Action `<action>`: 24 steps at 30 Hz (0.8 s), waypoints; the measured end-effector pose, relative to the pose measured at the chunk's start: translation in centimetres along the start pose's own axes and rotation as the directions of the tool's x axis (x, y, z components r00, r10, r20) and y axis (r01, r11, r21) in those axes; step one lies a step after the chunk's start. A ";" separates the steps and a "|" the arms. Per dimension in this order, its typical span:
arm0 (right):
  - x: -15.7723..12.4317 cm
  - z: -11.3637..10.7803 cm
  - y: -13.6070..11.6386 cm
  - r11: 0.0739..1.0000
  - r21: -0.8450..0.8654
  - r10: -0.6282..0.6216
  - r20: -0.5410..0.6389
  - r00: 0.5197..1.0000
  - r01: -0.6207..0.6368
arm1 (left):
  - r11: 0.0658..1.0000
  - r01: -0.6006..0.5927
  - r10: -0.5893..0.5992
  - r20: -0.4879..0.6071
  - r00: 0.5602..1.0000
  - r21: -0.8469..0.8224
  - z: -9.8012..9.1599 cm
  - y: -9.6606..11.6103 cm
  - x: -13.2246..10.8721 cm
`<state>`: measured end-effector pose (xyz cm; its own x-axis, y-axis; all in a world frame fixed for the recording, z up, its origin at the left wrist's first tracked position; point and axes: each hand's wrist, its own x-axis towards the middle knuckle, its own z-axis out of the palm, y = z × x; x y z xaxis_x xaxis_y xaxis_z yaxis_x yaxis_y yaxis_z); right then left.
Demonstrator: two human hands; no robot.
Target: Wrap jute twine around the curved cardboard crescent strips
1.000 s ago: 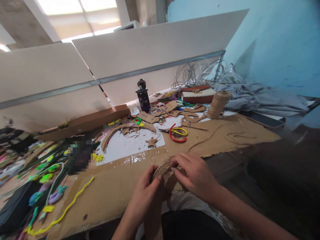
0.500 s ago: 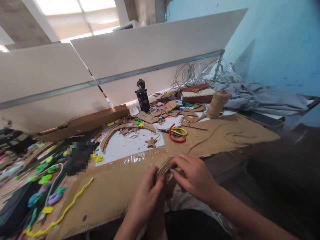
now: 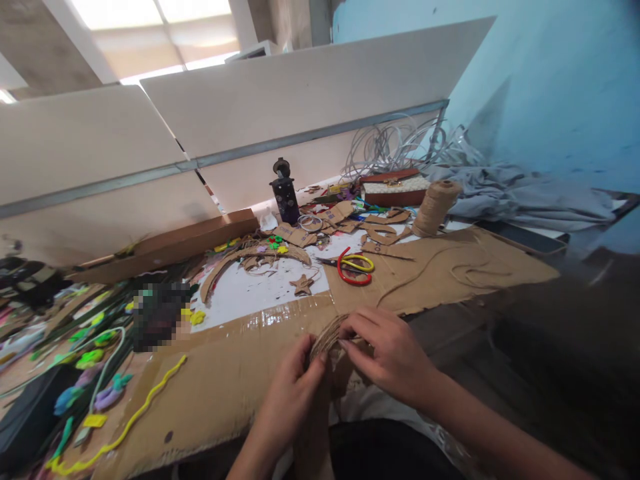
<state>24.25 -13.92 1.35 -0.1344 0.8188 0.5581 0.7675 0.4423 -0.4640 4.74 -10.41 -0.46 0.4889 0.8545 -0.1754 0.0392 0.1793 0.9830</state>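
Note:
A curved cardboard strip (image 3: 327, 337) wound with jute twine lies between my hands, above the near edge of the cardboard sheet (image 3: 240, 383). My left hand (image 3: 294, 390) pinches its left end between thumb and fingers. On the upper right part, my right hand (image 3: 390, 353) is closed with fingertips pressed to the twine-covered strip; whether they hold a loose strand is hidden. A strand of twine (image 3: 425, 267) trails over the cardboard on the right. The twine spool (image 3: 434, 210) stands upright, slightly tilted, farther back.
Scissors (image 3: 356, 267) with red and yellow handles lie beyond my hands. Near them are a cardboard star (image 3: 302, 285) and a twine-wrapped arch (image 3: 240, 255). A dark bottle (image 3: 285, 195) stands behind. Yellow fuzzy wire (image 3: 145, 413) and coloured craft pieces cover the left.
Both hands keep nearly the same place and grip. The curved strip shifts and turns very slightly, showing a little more of its wound surface.

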 end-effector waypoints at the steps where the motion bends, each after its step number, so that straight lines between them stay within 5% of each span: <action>1: 0.1 0.0 0.0 1.000 0.009 0.005 0.001 1.000 -0.005 | 1.000 0.009 -0.009 0.007 1.000 -0.012 0.1 0.2 -0.1; 8: 0.6 -0.2 0.6 0.969 0.198 0.161 -0.068 0.985 -0.145 | 0.999 0.027 -0.027 0.023 0.999 -0.031 0.0 1.0 -0.5; 15: 1.1 -0.1 0.8 0.737 0.543 0.299 0.271 0.915 -0.402 | 0.994 -0.041 0.036 0.048 0.998 0.103 0.2 1.1 -0.2; 24: 0.6 0.0 1.2 0.684 0.599 0.331 0.253 0.909 -0.416 | 0.999 -0.010 0.011 -0.023 1.000 0.032 0.5 1.0 0.4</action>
<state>25.07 -12.89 1.16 -0.0265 0.9833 0.1799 0.2054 0.1815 -0.9617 5.40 -10.15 0.46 0.4688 0.8677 -0.1655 0.0622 0.1545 0.9860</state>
